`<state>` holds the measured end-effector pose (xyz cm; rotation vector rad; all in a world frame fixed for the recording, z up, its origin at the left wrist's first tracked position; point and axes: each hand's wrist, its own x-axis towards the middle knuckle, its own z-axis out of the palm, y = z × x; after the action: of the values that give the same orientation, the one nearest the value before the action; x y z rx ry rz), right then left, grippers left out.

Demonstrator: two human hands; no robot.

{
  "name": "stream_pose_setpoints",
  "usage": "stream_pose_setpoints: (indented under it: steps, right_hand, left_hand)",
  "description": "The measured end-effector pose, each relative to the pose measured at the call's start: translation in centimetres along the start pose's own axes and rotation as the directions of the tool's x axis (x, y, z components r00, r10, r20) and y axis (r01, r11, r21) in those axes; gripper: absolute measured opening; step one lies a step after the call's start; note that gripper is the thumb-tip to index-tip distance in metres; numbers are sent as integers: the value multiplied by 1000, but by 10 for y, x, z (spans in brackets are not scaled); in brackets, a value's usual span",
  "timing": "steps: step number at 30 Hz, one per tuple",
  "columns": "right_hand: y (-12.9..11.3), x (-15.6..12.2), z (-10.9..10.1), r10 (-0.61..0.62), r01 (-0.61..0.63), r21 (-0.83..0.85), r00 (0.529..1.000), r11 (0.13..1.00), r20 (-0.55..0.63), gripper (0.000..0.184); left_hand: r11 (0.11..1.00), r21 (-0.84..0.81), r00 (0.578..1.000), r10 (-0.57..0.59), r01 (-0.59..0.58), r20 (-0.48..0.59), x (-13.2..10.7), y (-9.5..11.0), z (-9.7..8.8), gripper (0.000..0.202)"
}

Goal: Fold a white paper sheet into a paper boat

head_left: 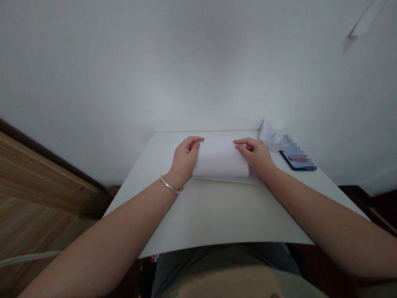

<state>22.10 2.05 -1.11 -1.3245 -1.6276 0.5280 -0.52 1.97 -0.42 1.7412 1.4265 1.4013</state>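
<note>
A sheet of white paper is curved over between my two hands, its near edge hanging just above a flat layer with a thin green edge. My left hand pinches the paper at its far left corner, thumb and fingers closed on it. At the far right corner my right hand holds the same sheet between thumb and forefinger. A silver bangle circles my left wrist. What lies under the sheet is mostly hidden.
A folded white paper piece stands at the table's back right, beside a phone with a blurred-out screen. The white table meets a pale wall at the back. Wooden furniture stands at left.
</note>
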Motion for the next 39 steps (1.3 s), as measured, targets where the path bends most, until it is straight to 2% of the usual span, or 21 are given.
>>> stream_pose_setpoints:
  steps: [3,8,11,14,19,24,31,34,39]
  right_hand:
    - [1,4,-1,13,-13,6,999,1000,50,29]
    - [-2,13,-1,64,-44,-156,990,987,129,21]
    - [-5,20,4,90,-46,-219,976,975,196,15]
    - [-6,30,11,72,-10,-286,976,958,204,15]
    - [2,45,19,-8,120,-355,953,927,301,16]
    - [13,50,25,-78,211,-359,933,909,352,24]
    - [7,49,29,-76,356,-593,893,722,444,32]
    - [3,48,28,-69,369,-627,891,685,449,32]
    - [-2,45,28,-35,342,-636,896,692,444,31]
  left_hand:
    - [999,41,1000,13,-13,-3,2,-1,-1,27]
    - [989,147,1000,-27,27,-5,7,-3,-5,27]
    - [963,271,999,2,-12,39,10,-8,-9,25]
    - [907,411,994,56,-90,93,13,-15,-13,24]
    - [803,578,975,20,-147,220,17,-21,-12,33]
    - [691,649,928,87,-318,362,20,-24,-12,41]
    - [577,714,901,96,-396,423,20,-21,-12,37]
    - [538,731,890,86,-420,448,18,-17,-12,35]
    - [494,735,867,85,-464,490,19,-15,-13,34]
